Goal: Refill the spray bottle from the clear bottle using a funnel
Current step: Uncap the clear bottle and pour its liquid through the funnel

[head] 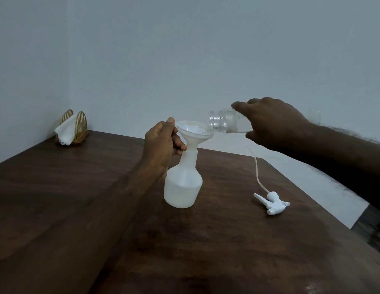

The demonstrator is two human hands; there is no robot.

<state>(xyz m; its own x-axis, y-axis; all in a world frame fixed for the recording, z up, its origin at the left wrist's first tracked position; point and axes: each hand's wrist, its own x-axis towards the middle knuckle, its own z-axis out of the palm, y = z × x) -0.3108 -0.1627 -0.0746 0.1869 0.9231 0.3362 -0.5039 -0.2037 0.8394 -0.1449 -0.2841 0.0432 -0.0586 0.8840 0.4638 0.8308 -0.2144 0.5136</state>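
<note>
- Left hand: grip clenched around the stem of the white plastic cone-shaped funnel, thumb raised beside the rim.
- Funnel seated upright in the neck of the translucent white plastic spray bottle; bottle stands on the dark brown wooden bench, near its middle.
- Right hand: grip wrapped over the body of the clear plastic bottle, which is held almost level, open mouth resting at the funnel's right rim.
- Contents of the clear bottle and any stream into the funnel cannot be made out.
- White trigger spray head with thin pale dip tube lies on the bench, well apart to the right of the spray bottle.
- Golden wire napkin holder with white tissue is set at the far left corner of the bench, by the pale wall.
</note>
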